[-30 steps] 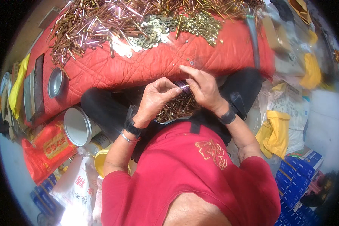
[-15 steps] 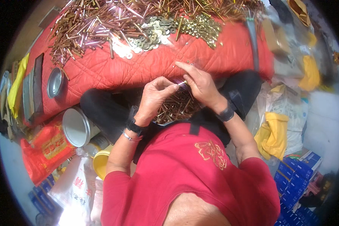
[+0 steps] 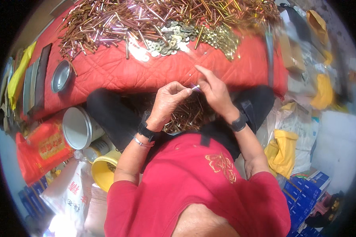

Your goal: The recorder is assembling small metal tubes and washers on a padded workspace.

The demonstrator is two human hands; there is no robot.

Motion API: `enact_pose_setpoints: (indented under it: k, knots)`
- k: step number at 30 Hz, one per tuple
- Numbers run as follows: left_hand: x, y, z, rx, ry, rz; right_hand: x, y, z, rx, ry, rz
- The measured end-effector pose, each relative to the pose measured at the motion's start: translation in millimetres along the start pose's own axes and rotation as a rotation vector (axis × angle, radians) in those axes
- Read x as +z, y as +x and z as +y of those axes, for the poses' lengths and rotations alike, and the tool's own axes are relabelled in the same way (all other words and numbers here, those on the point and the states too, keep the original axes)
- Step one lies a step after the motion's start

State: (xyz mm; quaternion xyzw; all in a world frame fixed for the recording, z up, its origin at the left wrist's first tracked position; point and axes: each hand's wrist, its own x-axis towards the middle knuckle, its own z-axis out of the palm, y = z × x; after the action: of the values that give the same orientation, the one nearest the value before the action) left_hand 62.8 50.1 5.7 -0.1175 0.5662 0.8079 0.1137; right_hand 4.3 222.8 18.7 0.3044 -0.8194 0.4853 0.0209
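In front of my lap, my left hand (image 3: 168,102) pinches a short shiny metal rod (image 3: 195,88) between thumb and fingertips. My right hand (image 3: 216,94) meets the rod's other end with its thumb and bent fingers, while the index finger points outward. A small bright piece seems to sit at that end, too blurred to name. Beneath both hands, between my legs, lies a heap of copper-coloured rods (image 3: 186,114). Farther off, on a red quilted cover (image 3: 106,73), are a large pile of similar rods (image 3: 118,23), flat round washers (image 3: 172,43) and small gold-coloured nuts (image 3: 223,41).
A metal bowl (image 3: 61,77) rests at the cover's left. Below it stand a white bucket (image 3: 76,128) and a yellow bucket (image 3: 103,173), near red and white bags. To the right are yellow packets (image 3: 283,146), a cardboard box (image 3: 292,55) and blue boxes (image 3: 308,193).
The view has shifted a little. Both hands stay together at the rod, my right index finger still extended and the fingers slightly turned.
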Motion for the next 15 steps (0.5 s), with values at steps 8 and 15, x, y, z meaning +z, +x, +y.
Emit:
enact_pose_setpoints:
  k: [8,15]
  knots:
    - [-5.0,-3.1,4.3,-0.041,0.000,0.021,6.8,5.8,-5.6,-0.055,-0.075,0.009]
    - [-9.9,-5.9,8.2,-0.080,0.019,0.019,8.1,5.9,-10.3,0.013,-0.057,-0.027]
